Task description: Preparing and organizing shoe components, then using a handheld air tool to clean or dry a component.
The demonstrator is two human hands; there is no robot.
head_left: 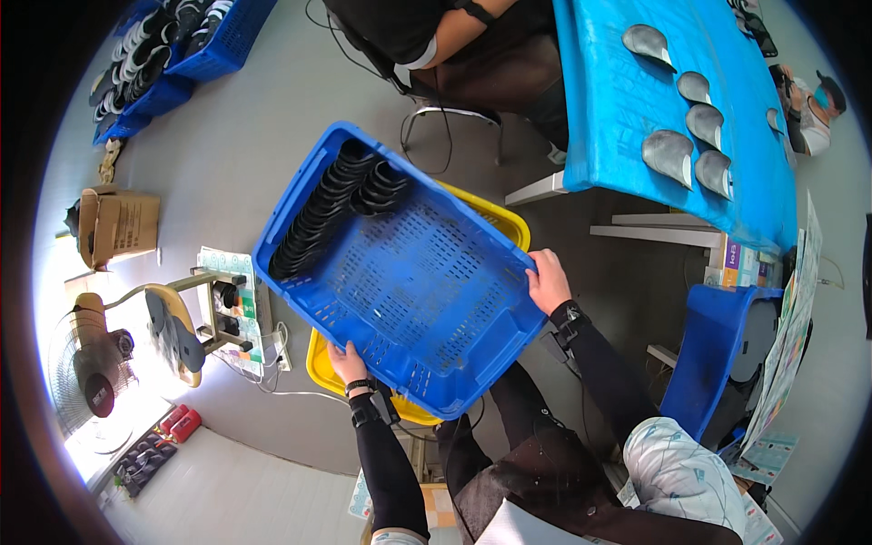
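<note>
Between my hands is a large blue plastic crate (427, 300) with slotted walls and floor, turned at an angle. My left hand (348, 365) grips its near left rim, and my right hand (549, 283) is closed round the right rim. Inside, a long row of nested black curved pieces (318, 218) runs along the left wall, with a shorter stack (380, 188) beside it at the far end. A yellow crate (495, 214) shows from beneath the blue one; most of it is hidden.
A table with a blue cover (613, 173) at the far right bears several grey curved pieces (668, 154). A seated person (400, 36) is beyond the crate. To the left stand a fan (91, 363), a cardboard box (123, 225) and filled blue crates (213, 54). A blue bin (708, 354) stands right.
</note>
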